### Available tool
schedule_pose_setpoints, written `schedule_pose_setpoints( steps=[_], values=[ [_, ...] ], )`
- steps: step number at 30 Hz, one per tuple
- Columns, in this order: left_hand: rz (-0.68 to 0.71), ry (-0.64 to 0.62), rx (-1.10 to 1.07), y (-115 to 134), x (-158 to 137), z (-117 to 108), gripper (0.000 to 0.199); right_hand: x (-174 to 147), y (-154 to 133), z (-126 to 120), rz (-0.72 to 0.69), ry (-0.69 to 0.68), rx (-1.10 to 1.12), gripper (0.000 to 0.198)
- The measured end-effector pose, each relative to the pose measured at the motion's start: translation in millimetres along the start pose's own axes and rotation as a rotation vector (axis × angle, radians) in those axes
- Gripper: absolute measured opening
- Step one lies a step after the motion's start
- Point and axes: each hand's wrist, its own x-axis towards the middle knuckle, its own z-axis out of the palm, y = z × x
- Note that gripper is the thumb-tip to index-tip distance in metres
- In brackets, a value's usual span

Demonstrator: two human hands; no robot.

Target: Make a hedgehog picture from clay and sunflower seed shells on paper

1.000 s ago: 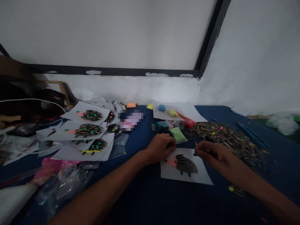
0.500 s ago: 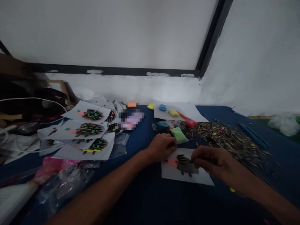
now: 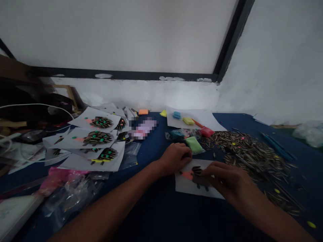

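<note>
A white sheet [image 3: 184,189] lies on the blue table, bearing a hedgehog figure with a pink-orange face [image 3: 187,175], a grey body and dark feet. A few sunflower seeds [image 3: 196,170] stick up from its back. My left hand [image 3: 176,156] rests at the sheet's upper left edge with curled fingers; whatever is inside them is hidden. Over the body, my right hand [image 3: 230,181] pinches a sunflower seed, mostly covered by the fingertips, beside the seeds in place. Just beyond my left hand sits a light green clay packet [image 3: 194,145].
Loose sunflower seeds [image 3: 257,154] are heaped at right, near a blue tool [image 3: 279,147]. Finished hedgehog sheets [image 3: 83,146] pile up at left, above crumpled plastic bags [image 3: 73,191]. Behind, a white paper [image 3: 207,117] carries coloured clay packets [image 3: 188,120].
My right hand has moved slightly left and down onto the hedgehog's body, near the placed seeds. My left hand stays at the sheet's edge. The view has shifted a little.
</note>
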Motion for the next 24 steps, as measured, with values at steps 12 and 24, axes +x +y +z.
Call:
schedule_pose_setpoints(
  steps=[12,24],
  values=[
    [0.015,0.005,-0.023,-1,1,1,0.008,-4,0,10,-0.046,0.021,-0.167,0.022],
    [0.016,0.011,-0.02,1,0,0,0.007,-4,2,14,-0.044,0.021,-0.207,0.026]
  ],
)
